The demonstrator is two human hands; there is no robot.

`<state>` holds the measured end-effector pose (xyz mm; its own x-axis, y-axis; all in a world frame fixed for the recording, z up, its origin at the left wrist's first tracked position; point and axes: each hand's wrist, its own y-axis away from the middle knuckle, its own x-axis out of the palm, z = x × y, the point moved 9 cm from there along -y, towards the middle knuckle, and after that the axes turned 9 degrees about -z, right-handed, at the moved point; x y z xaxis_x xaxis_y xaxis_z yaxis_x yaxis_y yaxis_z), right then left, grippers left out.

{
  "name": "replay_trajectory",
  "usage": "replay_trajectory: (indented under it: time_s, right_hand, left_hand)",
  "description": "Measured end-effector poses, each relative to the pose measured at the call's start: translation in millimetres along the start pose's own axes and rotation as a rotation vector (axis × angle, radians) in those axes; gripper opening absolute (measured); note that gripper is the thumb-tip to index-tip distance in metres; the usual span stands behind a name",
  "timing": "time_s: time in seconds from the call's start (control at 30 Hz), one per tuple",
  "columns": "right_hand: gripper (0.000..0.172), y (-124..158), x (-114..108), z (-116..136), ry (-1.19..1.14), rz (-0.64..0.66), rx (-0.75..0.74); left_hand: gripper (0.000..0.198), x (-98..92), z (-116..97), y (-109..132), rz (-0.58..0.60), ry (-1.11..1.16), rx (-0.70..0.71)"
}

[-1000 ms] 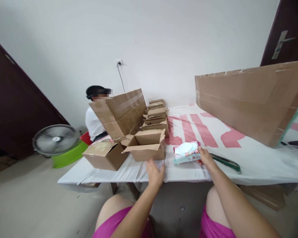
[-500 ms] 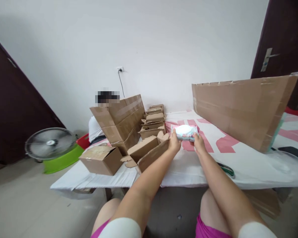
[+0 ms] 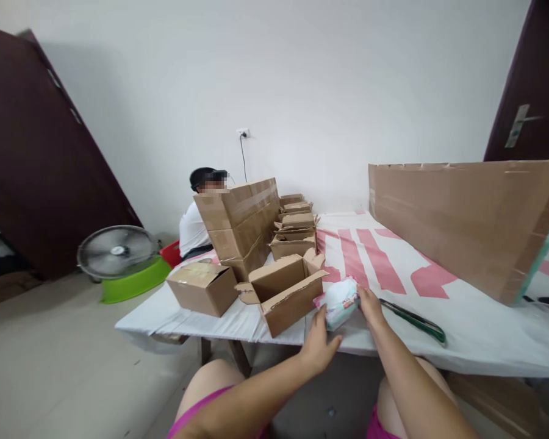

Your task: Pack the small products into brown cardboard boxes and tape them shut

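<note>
A soft pink, white and light-blue plastic pack [image 3: 341, 303], resembling a pack of wipes, is tilted over the front of the table. My right hand [image 3: 369, 305] grips its right end. At its lower left is my left hand [image 3: 319, 346], thumb and fingers spread, with the fingertips at the pack's edge. Just left of the pack stands an open cardboard box [image 3: 289, 301], flaps up. A green-handled cutter [image 3: 421, 326] lies on the table to the right of my right hand.
A closed small box [image 3: 202, 291] sits at the table's left end. Stacked cartons [image 3: 238, 222] and a row of open boxes [image 3: 293, 244] stand behind. A large cardboard panel [image 3: 457, 219] rises at the right. Past the cartons sits a person [image 3: 193, 225]; a fan [image 3: 119, 251] is leftward.
The pack has come down closer to me and turned at an angle. My left hand has loosened and spread, while my right keeps its hold. The view has shifted left.
</note>
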<state>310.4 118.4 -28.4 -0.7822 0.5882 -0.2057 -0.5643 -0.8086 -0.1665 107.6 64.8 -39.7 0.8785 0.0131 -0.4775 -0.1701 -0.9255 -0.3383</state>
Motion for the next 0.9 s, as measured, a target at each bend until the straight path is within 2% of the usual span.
replay_trajectory:
  time_s: [0.07, 0.17, 0.23, 0.3, 0.37, 0.47, 0.6, 0.7, 0.8, 0.83, 0.9]
  right_hand:
    - [0.047, 0.9, 10.9, -7.6, 0.048, 0.051, 0.021]
    - [0.046, -1.9, 20.7, -16.1, 0.107, 0.100, 0.055]
    - [0.048, -2.5, 23.9, -20.1, 0.137, 0.118, 0.073]
    - [0.049, -1.3, 25.6, -22.2, 0.157, 0.129, 0.086]
    - [0.049, 0.8, 26.7, -23.0, 0.171, 0.139, 0.094]
    - [0.048, 2.9, 27.2, -24.3, 0.182, 0.156, 0.109]
    - [0.048, 2.9, 27.0, -25.5, 0.193, 0.191, 0.131]
    - [0.048, 11.4, 31.2, -23.8, 0.161, 0.240, 0.186]
    - [0.046, 41.2, 52.3, -21.9, 0.021, 0.400, 0.311]
    - [0.046, 54.3, 62.4, -19.1, 0.001, 0.477, 0.310]
    - [0.045, 77.6, 81.0, -9.0, 0.043, 0.607, 0.178]
  left_hand:
    - [0.068, -40.7, 21.8, 7.3, -0.080, -0.008, -0.034]
    - [0.048, -101.2, 55.8, 3.8, -0.228, -0.087, -0.116]
    - [0.043, -127.9, 70.7, -7.3, -0.288, -0.148, -0.114]
    - [0.044, -141.8, 82.1, -22.4, -0.321, -0.221, -0.118]
    - [0.051, -144.1, 89.6, -36.3, -0.332, -0.260, -0.131]
    - [0.059, -135.6, 90.9, -44.8, -0.335, -0.312, -0.126]
    - [0.065, -120.4, 82.1, -37.7, -0.303, -0.484, -0.062]
    - [0.065, -121.2, 82.1, -33.6, -0.316, -0.476, -0.074]
    - [0.053, -129.1, 85.9, -35.4, -0.356, -0.329, -0.098]
    - [0.050, -130.9, 86.4, -36.6, -0.359, -0.283, -0.090]
    - [0.048, -132.6, 86.2, -38.4, -0.352, -0.189, -0.050]
